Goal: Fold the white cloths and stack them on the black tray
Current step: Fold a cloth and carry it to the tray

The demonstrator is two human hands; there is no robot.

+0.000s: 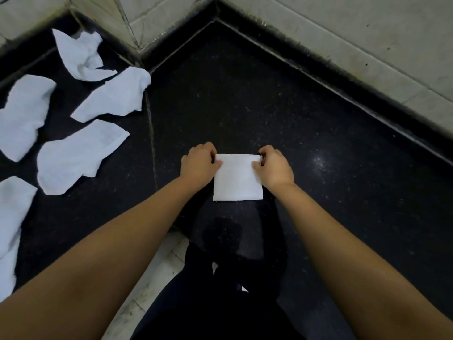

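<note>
A small white cloth (pixel 237 180), folded into a neat square, lies flat on the black speckled counter (pixel 306 123) in front of me. My left hand (pixel 199 164) pinches its far left corner. My right hand (pixel 275 165) pinches its far right corner. Several unfolded, crumpled white cloths lie spread at the left: one at the back (pixel 81 57), one beside it (pixel 115 94), one in the middle (pixel 78 155), one at the left edge (pixel 23 114) and one at the near left (pixel 12 217). No black tray is distinguishable from the dark surface.
Pale tiled walls (pixel 343 38) close the counter off at the back and right, meeting a tiled column (pixel 117 18) at the back left. A seam (pixel 152 143) runs across the counter between the cloths and my hands. My dark-clothed legs (pixel 220 290) and pale floor tiles (pixel 157 278) show below.
</note>
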